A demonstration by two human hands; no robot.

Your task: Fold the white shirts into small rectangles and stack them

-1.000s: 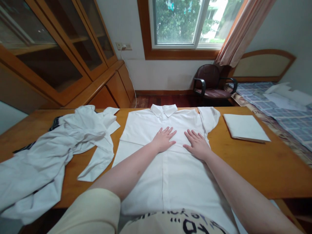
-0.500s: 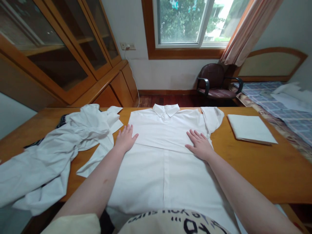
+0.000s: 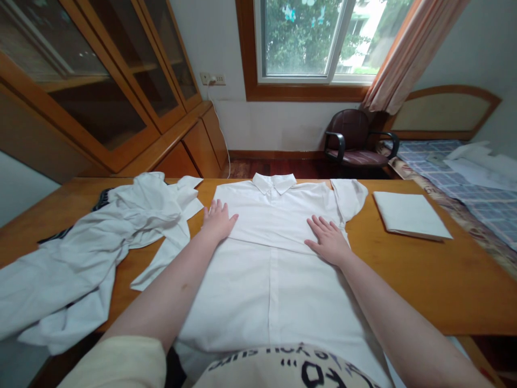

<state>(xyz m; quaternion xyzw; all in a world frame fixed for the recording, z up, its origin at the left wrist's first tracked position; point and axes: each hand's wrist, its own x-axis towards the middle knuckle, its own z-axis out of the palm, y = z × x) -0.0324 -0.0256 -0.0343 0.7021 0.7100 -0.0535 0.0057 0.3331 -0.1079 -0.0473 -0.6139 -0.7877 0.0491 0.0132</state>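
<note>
We look down on a wooden table [image 3: 424, 280] bearing three white things: a collared shirt [image 3: 274, 280] spread flat across the middle, a crumpled heap of clothes [image 3: 100, 242] just beside it at left, and a folded cloth [image 3: 407, 214] apart at right

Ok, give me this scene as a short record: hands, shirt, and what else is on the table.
left hand: open, flat on the left edge of the white shirt
right hand: open, flat on its right side, below the sleeve
white shirt: spread on the wooden table, collar farthest away
left of shirt: crumpled clothes pile
right of shirt: folded white cloth
</note>
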